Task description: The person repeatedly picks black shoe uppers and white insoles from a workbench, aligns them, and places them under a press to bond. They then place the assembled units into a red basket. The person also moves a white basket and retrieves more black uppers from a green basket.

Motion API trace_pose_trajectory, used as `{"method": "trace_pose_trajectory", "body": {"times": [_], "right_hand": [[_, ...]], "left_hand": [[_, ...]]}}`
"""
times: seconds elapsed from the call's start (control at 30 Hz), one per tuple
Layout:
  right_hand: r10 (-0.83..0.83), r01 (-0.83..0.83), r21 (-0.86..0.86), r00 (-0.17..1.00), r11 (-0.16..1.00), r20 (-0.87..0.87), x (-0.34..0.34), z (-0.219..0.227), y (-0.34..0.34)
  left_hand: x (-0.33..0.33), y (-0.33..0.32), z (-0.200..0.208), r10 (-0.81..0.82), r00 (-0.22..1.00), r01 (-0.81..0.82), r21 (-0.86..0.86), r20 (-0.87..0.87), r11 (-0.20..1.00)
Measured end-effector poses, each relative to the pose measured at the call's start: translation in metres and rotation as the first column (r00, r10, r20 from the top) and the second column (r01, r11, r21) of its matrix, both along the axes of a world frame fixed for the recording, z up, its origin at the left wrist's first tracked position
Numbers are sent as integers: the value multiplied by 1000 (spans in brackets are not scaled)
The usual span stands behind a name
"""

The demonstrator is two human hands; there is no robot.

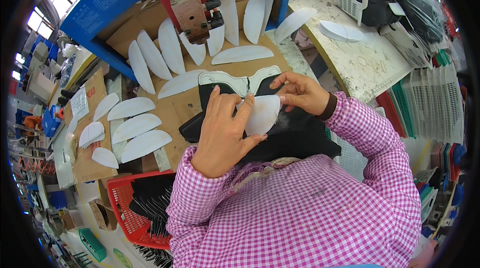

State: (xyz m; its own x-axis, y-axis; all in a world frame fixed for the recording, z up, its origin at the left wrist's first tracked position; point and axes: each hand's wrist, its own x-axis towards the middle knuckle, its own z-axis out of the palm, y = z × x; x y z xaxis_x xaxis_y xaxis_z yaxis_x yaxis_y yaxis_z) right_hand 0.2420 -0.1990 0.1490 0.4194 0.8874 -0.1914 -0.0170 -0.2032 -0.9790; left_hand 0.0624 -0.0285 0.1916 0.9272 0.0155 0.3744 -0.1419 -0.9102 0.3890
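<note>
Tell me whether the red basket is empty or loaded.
Loaded: many thin black pieces lie layered inside the red basket.

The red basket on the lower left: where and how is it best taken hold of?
The basket is probably best gripped by its left rim, from the left and above: the black pieces crowd its right, while the left side shows bare mesh.

A machine [190, 13] and stacked baskets [435, 103] show a workshop.
</note>
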Motion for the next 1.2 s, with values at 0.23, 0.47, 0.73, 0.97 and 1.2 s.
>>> {"method": "trace_pose_trajectory", "body": {"times": [0.23,0.47,0.73,0.97,1.2], "right_hand": [[103,-107,52,992,993,78,-7,34,-11],[42,-43,-14,996,999,-76,14,26,-14],[-130,220,306,949,926,-289,59,-45,-45],[-205,293,253,924,922,-322,43,-110,-39],[-107,215,366,950,905,-293,24,-98,-42]], "left_hand": [[12,-8,-4,-16,1000,19,168,-18,986],[13,-9,-4,-10,996,0,126,85,992],[-60,14,-68,89,994,-75,-979,-59,191],[-86,-23,-170,-91,953,-292,-793,-289,-534],[-60,-42,-195,-68,918,-319,-626,-390,-711]]}}
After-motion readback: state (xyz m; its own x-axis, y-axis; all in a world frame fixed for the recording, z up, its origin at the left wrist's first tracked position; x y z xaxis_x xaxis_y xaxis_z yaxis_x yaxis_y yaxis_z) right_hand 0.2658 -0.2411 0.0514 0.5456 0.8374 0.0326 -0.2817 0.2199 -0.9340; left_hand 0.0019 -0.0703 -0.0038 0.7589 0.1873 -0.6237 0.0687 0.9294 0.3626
